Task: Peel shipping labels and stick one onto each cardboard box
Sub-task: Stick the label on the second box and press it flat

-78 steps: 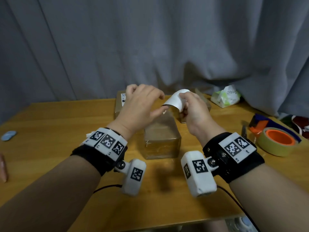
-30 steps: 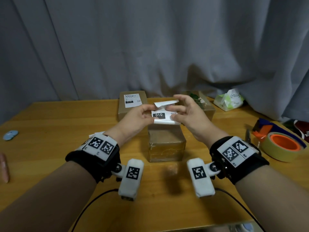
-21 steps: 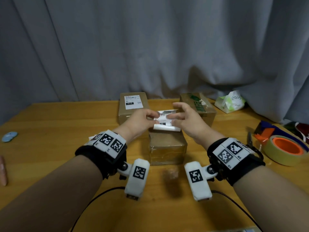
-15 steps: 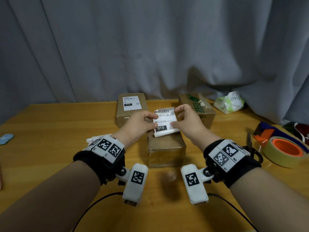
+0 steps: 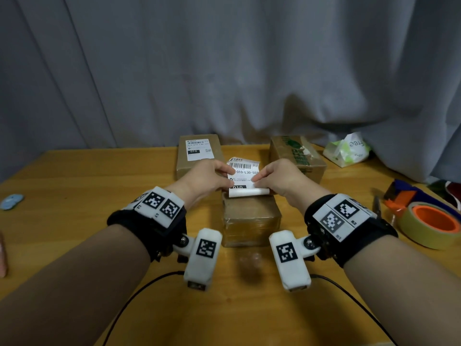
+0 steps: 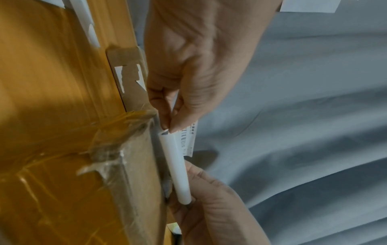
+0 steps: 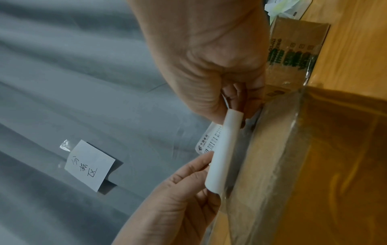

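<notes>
**Shipping label held over the middle box**

The shipping label (image 5: 243, 177) is held by both hands above the far end of the taped cardboard box (image 5: 250, 218) at the centre of the wooden table (image 5: 74, 221). The left hand (image 5: 204, 178) pinches its left edge between thumb and fingers; the right hand (image 5: 279, 177) pinches the right edge. The label's near end curls under into a white roll, just above the box top. Whether it touches the box cannot be told. Behind to the left stands a labelled box (image 5: 199, 153), behind to the right a box with green print (image 5: 298, 158). A yellow tape roll (image 5: 431, 224) lies far right.
</notes>
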